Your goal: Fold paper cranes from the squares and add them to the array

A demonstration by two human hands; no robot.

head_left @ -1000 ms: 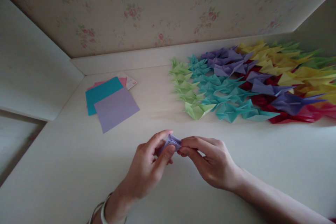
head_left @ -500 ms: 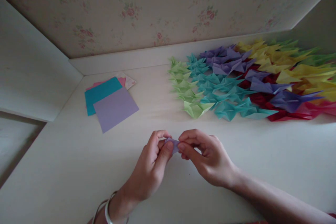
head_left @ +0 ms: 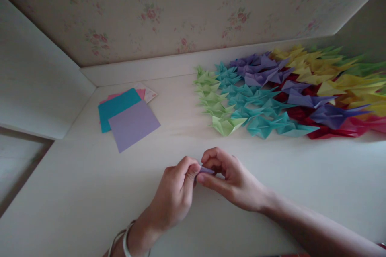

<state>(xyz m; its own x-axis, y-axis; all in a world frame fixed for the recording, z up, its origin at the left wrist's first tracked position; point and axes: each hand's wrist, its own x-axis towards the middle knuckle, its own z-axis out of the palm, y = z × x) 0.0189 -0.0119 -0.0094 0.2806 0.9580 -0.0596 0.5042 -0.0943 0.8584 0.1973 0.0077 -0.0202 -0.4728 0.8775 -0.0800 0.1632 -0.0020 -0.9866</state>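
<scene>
White desk [head_left: 90,192], floral wall [head_left: 120,16] behind. Left: one teal sheet [head_left: 117,106], one purple sheet [head_left: 134,126] overlapping it, pink paper [head_left: 142,93] and one pale card [head_left: 150,94] behind. Left hand [head_left: 173,194] closed, thumb and fingers pinching one folded purple paper [head_left: 207,170], center front, between hands. Right hand [head_left: 229,180] half-curled, thumb at paper's near edge, index apart above; firm hold, can't tell. Right: folded shapes, at least five light green [head_left: 226,126]; teal [head_left: 262,126], purple [head_left: 265,76], red [head_left: 337,129], yellow [head_left: 352,84] overlap, uncountable
</scene>
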